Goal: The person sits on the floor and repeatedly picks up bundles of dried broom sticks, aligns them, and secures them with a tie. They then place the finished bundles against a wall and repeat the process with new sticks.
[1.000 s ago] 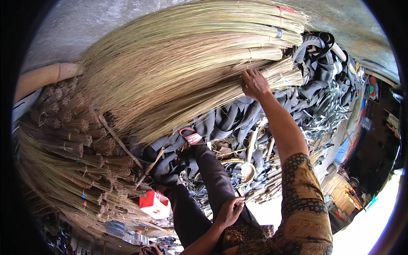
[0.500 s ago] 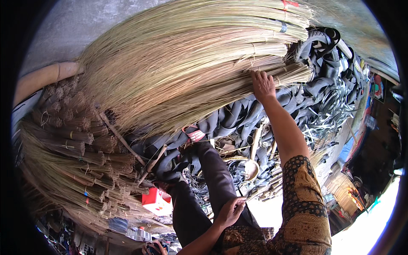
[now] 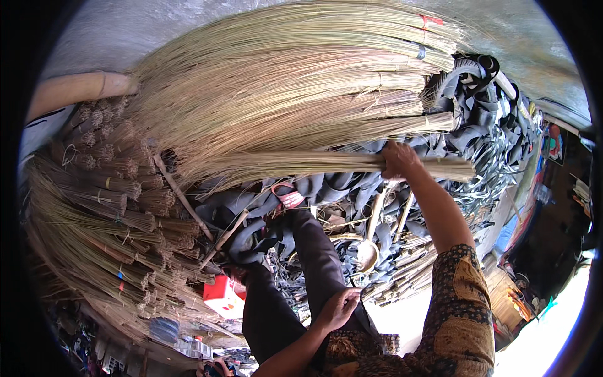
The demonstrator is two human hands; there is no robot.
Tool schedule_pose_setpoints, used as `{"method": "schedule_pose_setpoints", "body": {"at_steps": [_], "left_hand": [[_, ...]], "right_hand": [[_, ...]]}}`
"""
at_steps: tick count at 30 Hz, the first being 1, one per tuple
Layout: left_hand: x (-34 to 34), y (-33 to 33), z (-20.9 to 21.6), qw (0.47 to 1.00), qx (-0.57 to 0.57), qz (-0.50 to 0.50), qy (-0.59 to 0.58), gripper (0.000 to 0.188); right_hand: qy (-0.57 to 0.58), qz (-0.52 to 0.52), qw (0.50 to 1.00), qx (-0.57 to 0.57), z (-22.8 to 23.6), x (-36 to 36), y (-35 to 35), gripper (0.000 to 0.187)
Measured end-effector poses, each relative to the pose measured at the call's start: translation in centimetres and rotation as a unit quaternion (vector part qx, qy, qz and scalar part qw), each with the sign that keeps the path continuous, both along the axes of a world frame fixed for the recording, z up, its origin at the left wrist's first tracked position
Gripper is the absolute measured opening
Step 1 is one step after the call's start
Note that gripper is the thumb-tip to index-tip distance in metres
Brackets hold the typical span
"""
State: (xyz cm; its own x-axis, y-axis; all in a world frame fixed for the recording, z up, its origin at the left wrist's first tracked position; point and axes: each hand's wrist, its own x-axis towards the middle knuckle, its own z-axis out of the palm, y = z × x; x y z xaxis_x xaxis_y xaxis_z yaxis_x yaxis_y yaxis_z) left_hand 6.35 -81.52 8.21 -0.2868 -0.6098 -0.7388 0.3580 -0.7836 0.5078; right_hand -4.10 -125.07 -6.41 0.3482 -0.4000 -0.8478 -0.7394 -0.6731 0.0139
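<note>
My right hand point(image 3: 402, 161) is wrapped round a slim bundle of dry broom grass point(image 3: 301, 162), close to its cut stem end. The bundle lies almost level, with its feathery tips fanning out to the left. Just above it rests a stack of similar tied grass bundles point(image 3: 282, 81), their stem ends pointing right. My left hand point(image 3: 338, 309) is by my dark-trousered thigh with its fingers curled together; I cannot make out whether anything is inside them.
Black rubber strips point(image 3: 339, 188) heap beneath the grass and along the right. More tied bundles point(image 3: 125, 213) pile at the left, near a thick bamboo pole point(image 3: 81, 93). A red-and-white box point(image 3: 223, 296), a round ladle-like scoop point(image 3: 367, 254) and thin sticks point(image 3: 402, 270) lie lower down.
My right hand has drawn one grass bundle away from the stack, toward me and slightly right, and a gap now shows between them. My left hand has stayed near my thigh.
</note>
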Motion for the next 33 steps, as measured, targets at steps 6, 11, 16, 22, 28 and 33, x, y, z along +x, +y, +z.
{"method": "schedule_pose_setpoints", "body": {"at_steps": [6,11,16,22,28,33], "left_hand": [[2.0,0.2,-2.4,0.970,0.166,0.087,0.152,0.051],[5.7,-1.1,-3.3,0.937,0.218,0.232,0.143,0.082],[8.1,-4.6,1.8,0.877,0.084,0.409,0.237,0.086],[15.9,-6.2,5.0,0.877,-0.176,0.436,0.096,0.114],[21.3,0.3,5.9,0.916,-0.235,0.229,-0.230,0.129],[25.0,7.2,9.4,0.796,-0.124,0.455,-0.378,0.114]], "right_hand": [[0.004,-0.125,0.978,0.164,3.3,-2.7,6.4,0.059],[0.005,-0.203,0.918,0.342,10.6,-3.8,13.0,0.064],[0.002,-0.241,0.863,0.445,20.1,-0.3,19.3,0.072],[-0.190,-0.316,0.880,0.300,26.0,10.3,20.4,0.054],[-0.368,-0.272,0.834,0.308,26.2,27.6,25.0,0.038],[-0.409,-0.251,0.780,0.401,29.5,40.4,35.8,0.047]]}}
